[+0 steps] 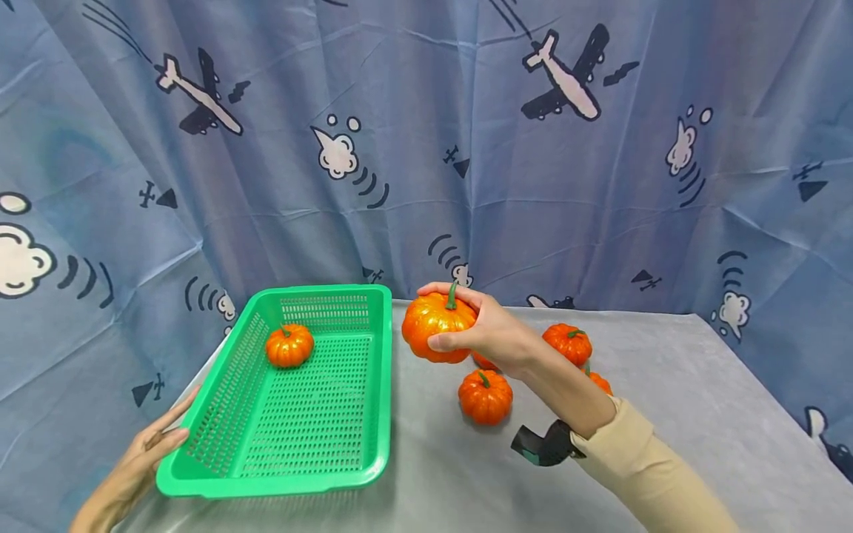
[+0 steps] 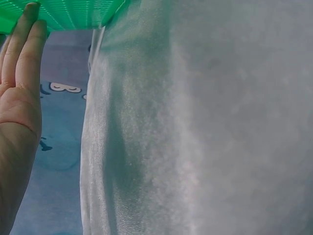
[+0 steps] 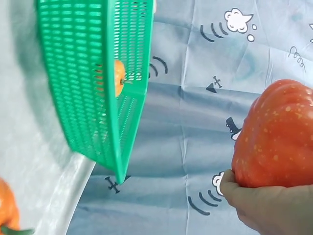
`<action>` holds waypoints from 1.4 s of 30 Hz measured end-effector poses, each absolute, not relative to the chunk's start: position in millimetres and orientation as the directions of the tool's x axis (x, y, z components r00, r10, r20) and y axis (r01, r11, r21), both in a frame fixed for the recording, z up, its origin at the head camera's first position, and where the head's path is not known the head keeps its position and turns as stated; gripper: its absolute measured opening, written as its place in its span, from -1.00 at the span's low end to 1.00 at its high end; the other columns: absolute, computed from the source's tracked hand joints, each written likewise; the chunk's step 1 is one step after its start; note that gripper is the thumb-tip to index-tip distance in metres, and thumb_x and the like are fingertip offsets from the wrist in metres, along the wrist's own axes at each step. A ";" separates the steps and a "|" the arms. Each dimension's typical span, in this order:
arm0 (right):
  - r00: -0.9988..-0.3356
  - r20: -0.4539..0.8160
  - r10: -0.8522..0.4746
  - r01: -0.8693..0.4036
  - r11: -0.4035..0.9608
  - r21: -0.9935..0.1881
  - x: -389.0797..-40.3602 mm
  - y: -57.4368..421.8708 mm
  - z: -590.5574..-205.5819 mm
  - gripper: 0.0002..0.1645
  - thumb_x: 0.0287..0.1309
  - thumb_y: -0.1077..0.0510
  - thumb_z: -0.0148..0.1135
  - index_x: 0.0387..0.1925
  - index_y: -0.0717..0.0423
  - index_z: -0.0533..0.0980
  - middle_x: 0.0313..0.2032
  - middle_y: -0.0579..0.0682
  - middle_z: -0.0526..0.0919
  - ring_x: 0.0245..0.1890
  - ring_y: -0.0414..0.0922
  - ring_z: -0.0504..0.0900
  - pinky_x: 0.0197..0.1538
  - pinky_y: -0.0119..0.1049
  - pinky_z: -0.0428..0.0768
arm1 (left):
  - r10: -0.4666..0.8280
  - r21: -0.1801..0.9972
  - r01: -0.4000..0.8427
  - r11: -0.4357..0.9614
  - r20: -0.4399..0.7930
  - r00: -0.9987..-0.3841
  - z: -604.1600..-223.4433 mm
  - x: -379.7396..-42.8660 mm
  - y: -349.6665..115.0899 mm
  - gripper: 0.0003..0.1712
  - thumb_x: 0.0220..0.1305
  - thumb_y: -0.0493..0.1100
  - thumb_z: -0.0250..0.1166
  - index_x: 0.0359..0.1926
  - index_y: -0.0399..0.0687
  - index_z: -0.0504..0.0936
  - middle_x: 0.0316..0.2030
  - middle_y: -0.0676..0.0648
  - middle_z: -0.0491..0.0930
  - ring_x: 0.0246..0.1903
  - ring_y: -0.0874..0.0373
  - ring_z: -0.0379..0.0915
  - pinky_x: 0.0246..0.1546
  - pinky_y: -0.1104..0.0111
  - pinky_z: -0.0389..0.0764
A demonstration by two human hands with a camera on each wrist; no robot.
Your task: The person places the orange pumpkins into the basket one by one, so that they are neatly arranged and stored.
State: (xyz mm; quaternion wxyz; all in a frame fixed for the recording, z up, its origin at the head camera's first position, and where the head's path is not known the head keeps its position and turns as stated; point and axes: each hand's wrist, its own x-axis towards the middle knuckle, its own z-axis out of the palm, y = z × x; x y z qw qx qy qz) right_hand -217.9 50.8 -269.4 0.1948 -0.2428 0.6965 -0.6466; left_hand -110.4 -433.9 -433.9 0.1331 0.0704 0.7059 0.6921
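My right hand (image 1: pixel 489 329) grips a small orange pumpkin (image 1: pixel 433 326) with a green stem, held up off the table just right of the basket. The right wrist view shows that pumpkin (image 3: pixel 279 137) large, with the thumb or a finger along its lower side. A green plastic basket (image 1: pixel 385 385) with slotted walls stands on the left, and one pumpkin (image 1: pixel 289 346) lies inside near its far left corner. At the basket's left side is my left hand (image 1: pixel 143 455); its fingers look straight in the left wrist view and touch the basket wall (image 2: pixel 73 14).
Right of the basket, several pumpkins lie on the grey-covered table (image 1: pixel 666 414): one in front (image 1: pixel 485 397), one farther back (image 1: pixel 566 343), others partly hidden by my right arm. A blue curtain (image 1: pixel 413 148) with plane prints hangs behind and beside the table.
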 end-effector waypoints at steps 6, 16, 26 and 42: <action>-0.791 0.081 -0.607 -0.112 0.014 -0.994 -225.1 32.4 -264.6 -0.33 0.00 0.30 0.30 0.21 0.06 0.39 0.01 0.14 0.50 -0.06 0.07 0.48 -0.12 -0.23 0.63 | 0.188 0.985 -0.099 0.138 -0.125 -0.974 -434.4 -111.4 -433.6 -0.36 0.55 -0.12 -0.22 0.52 0.32 -0.19 0.13 0.56 0.20 0.03 0.54 0.36 -0.05 0.26 0.54; -0.761 0.085 -0.643 -0.102 -0.011 -0.995 -233.5 8.2 -256.7 -0.37 0.02 0.29 0.28 0.19 0.07 0.39 0.00 0.15 0.49 -0.08 0.04 0.48 -0.13 -0.25 0.61 | 0.170 0.979 -0.074 0.193 -0.107 -0.980 -436.0 -110.9 -436.7 -0.36 0.55 -0.15 -0.22 0.52 0.28 -0.18 0.14 0.61 0.13 0.03 0.62 0.28 0.00 0.04 0.46; -0.733 0.102 -0.673 -0.079 -0.065 -0.995 -238.6 -24.7 -249.8 -0.41 0.01 0.30 0.27 0.15 0.08 0.42 -0.04 0.11 0.51 -0.11 0.00 0.51 -0.13 -0.27 0.63 | 0.239 0.996 -0.026 0.091 -0.047 -0.970 -432.6 -106.9 -430.2 -0.35 0.54 -0.18 -0.24 0.53 0.25 -0.19 0.23 0.60 0.10 0.10 0.57 0.29 0.03 0.23 0.56; -0.682 0.162 -0.713 -0.001 -0.220 -0.976 -239.6 -72.8 -255.4 -0.43 0.06 0.38 0.20 0.16 0.13 0.39 -0.02 0.05 0.51 -0.12 -0.08 0.51 -0.10 -0.32 0.62 | 0.308 1.000 -0.002 -0.006 0.000 -0.951 -435.5 -111.1 -430.1 -0.36 0.54 -0.23 -0.28 0.52 0.32 -0.15 0.22 0.53 0.24 0.10 0.34 0.43 0.01 0.21 0.57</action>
